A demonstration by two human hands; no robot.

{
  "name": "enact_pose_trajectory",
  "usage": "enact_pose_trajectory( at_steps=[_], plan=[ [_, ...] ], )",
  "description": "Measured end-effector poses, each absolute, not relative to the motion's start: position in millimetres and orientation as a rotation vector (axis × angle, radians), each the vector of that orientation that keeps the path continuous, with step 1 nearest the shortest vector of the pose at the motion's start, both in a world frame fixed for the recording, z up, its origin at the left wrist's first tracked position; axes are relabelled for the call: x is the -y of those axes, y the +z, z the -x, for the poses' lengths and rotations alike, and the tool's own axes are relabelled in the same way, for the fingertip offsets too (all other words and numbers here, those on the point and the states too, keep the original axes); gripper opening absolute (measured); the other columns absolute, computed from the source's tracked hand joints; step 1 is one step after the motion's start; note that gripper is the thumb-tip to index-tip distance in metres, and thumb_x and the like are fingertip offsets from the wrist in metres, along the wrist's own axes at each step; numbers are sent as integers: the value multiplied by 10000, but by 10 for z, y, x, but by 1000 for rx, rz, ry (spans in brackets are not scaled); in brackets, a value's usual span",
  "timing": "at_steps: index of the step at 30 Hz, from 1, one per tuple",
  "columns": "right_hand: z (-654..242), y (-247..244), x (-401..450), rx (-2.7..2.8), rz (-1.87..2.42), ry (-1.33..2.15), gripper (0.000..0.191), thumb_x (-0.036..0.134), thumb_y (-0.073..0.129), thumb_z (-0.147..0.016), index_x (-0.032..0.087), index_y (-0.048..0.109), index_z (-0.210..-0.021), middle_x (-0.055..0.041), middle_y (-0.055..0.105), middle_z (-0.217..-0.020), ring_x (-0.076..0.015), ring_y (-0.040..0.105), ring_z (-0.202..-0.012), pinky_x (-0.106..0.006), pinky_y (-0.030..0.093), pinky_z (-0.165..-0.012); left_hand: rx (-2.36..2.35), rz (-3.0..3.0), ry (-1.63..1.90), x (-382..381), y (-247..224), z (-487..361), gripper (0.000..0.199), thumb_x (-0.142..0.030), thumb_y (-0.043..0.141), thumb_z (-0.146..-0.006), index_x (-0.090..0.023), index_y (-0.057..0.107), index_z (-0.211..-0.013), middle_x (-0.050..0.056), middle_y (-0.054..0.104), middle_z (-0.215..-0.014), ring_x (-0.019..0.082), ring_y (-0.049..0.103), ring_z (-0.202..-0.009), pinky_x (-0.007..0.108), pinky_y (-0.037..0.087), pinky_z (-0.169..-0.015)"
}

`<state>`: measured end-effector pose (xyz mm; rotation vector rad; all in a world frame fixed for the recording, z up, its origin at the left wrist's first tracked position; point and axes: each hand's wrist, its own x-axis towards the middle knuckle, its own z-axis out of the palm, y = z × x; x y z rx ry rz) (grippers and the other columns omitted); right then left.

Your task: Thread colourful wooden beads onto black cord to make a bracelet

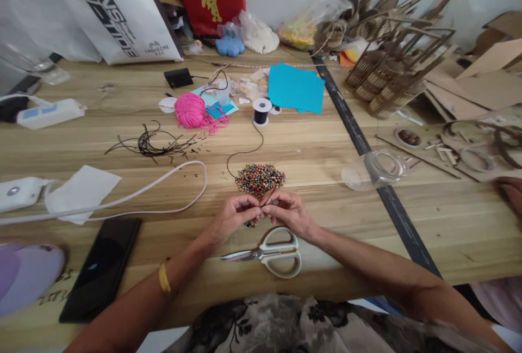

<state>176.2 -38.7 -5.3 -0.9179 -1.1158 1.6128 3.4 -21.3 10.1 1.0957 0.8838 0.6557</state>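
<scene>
My left hand (pixel 236 214) and my right hand (pixel 289 212) meet fingertip to fingertip at the near edge of a heap of small multicoloured beads (pixel 261 178). Both are closed in a pinch on a thin dark cord, partly hidden by the fingers. A few more beads (pixel 252 223) show just below the fingertips. From a white spool (pixel 261 112), black cord (pixel 244 152) curves down to the bead heap. Scissors with pale handles (pixel 281 252) lie right below my hands, blades pointing left.
Left are a black phone (pixel 101 268), a white cable (pixel 163 200), cut black cords (pixel 150 141) and pink yarn (pixel 191 110). Blue sheets (pixel 296 89) lie behind the spool. A clear plastic container (pixel 383 167) and woven baskets (pixel 383 78) stand right. Part of another person's hand (pixel 509 192) shows at the right edge.
</scene>
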Motion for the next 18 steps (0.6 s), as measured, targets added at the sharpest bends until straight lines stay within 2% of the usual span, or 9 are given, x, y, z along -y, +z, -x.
enact_pose_trajectory(
  at_steps=[6, 10, 13, 18],
  plan=[
    [-1790, -59, 414, 1246, 964, 1582, 251, 415, 681, -799, 179, 596, -811, 11, 559, -651, -100, 528, -549, -191, 451, -451, -880, -1082, 623, 216, 73, -31, 263, -371, 717, -714, -115, 663, -744, 18, 651, -651, 100, 569, -597, 212, 456, -601],
    [-1873, -78, 407, 1551, 1062, 1326, 214, 378, 577, -888, 179, 578, -810, -13, 551, -718, -128, 522, -642, -242, 439, -566, -890, -1064, 507, 208, 28, -23, 303, -390, 683, -741, -107, 683, -851, 58, 692, -736, 130, 627, -657, 236, 495, -631],
    [-1922, -84, 384, 1786, 1059, 1101, 189, 322, 543, -913, 179, 585, -796, -38, 568, -756, -157, 523, -721, -277, 425, -657, -937, -1120, 454, 211, -7, -21, 269, -320, 691, -724, -108, 678, -889, 58, 692, -762, 138, 633, -666, 256, 515, -654],
    [-1940, -107, 376, 1897, 1033, 994, 152, 264, 499, -927, 180, 574, -824, -43, 578, -758, -158, 534, -706, -265, 419, -652, -998, -1447, 474, 245, -4, -29, 152, -195, 605, -766, -118, 692, -863, 43, 670, -706, 135, 593, -599, 241, 481, -594]
  ],
)
